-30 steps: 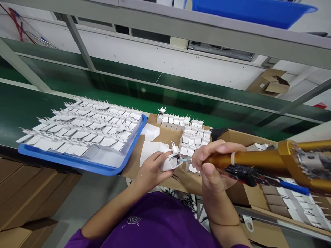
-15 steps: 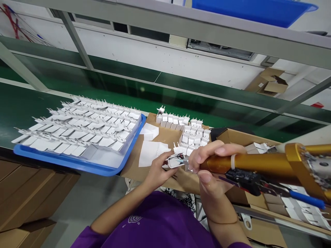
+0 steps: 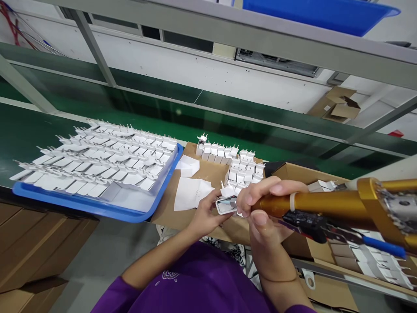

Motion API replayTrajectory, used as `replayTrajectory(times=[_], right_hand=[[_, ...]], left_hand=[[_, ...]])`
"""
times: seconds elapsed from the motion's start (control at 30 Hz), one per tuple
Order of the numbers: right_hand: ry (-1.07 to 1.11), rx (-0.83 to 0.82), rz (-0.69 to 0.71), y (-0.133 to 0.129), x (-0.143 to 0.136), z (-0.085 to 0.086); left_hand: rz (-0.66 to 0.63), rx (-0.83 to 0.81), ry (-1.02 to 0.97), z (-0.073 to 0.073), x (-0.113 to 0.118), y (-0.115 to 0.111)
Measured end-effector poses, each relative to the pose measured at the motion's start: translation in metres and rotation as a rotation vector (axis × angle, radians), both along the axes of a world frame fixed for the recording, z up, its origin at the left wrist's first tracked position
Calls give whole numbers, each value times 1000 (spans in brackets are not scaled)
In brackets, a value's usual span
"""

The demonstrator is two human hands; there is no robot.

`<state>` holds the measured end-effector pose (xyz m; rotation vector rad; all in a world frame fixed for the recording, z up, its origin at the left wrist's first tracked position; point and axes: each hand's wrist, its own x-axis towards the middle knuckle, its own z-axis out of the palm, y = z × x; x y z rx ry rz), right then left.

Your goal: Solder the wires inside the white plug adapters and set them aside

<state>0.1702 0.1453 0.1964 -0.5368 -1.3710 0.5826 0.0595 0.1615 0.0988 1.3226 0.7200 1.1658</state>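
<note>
Between the fingers and thumb of my left hand (image 3: 206,215) is a white plug adapter housing (image 3: 225,208), its open side facing up. My right hand (image 3: 265,204) is wrapped round a gold, tube-shaped dispensing gun (image 3: 329,204) with a black switch (image 3: 304,221) strapped beneath it. The gun's pale tip (image 3: 232,203) points left and reaches into the housing's opening. What lies inside the housing is mostly hidden. Just beyond both hands stands a cluster of white plug adapters (image 3: 245,171) with their pins up.
Left on the bench, a blue tray (image 3: 81,206) holds rows of white adapters. White paper sheets (image 3: 190,193) lie on the cardboard (image 3: 167,208) between tray and hands. An open carton (image 3: 293,171) stands at the right. A shelf beam (image 3: 208,26) crosses overhead.
My left hand has brought the housing slightly right, closer to my right hand, and the gun's tip sits further over its opening. The right hand keeps its grip on the gun.
</note>
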Motion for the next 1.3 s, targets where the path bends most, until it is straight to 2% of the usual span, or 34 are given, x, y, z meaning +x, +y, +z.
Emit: replayTrajectory(times=[0.13, 0.4, 0.57, 0.7, 0.83, 1.0, 1.13, 1.3], right_hand=[[-12, 20, -21, 0, 2, -2], [37, 82, 71, 4, 1, 1], [63, 87, 73, 5, -1, 2], [76, 82, 112, 3, 3, 1], [61, 70, 106, 2, 12, 0], [95, 65, 62, 8, 18, -1], [145, 97, 45, 17, 19, -3], [146, 153, 22, 24, 22, -4]], left_hand=[[-3, -23, -6, -1, 1, 0], [-21, -47, -1, 0, -1, 0], [32, -41, 128, 1, -4, 1], [86, -137, 228, -7, -13, 6], [120, -247, 102, -15, -28, 11], [63, -374, -101, -12, -45, 14], [82, -389, -133, -7, -53, 12], [90, -328, -99, -2, -58, 6]])
